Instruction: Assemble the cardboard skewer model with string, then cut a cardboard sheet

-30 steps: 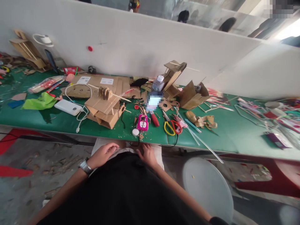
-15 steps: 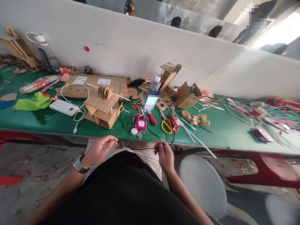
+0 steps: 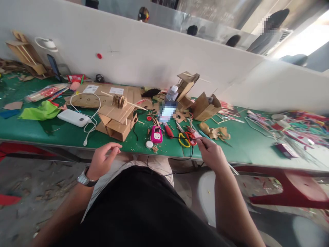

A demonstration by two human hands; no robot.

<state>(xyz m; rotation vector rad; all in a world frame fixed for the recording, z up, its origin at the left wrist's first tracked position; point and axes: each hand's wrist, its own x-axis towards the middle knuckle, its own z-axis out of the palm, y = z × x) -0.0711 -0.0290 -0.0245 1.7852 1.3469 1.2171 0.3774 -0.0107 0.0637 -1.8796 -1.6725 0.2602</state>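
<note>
The phone (image 3: 167, 112) at the middle of the table (image 3: 246, 144) is pixelated, and so is the head of a person (image 3: 268, 29) beyond the partition (image 3: 154, 58). The right hand (image 3: 212, 154) shows only its back, so whether its fingertips pinch the black cable (image 3: 180, 159) or merely touch it cannot be told, and that cable drops out of sight behind the dark shirt (image 3: 144, 212). The clutter (image 3: 300, 125) at the table's far right is smeared and cut by the frame, its pieces too small to name.
</note>
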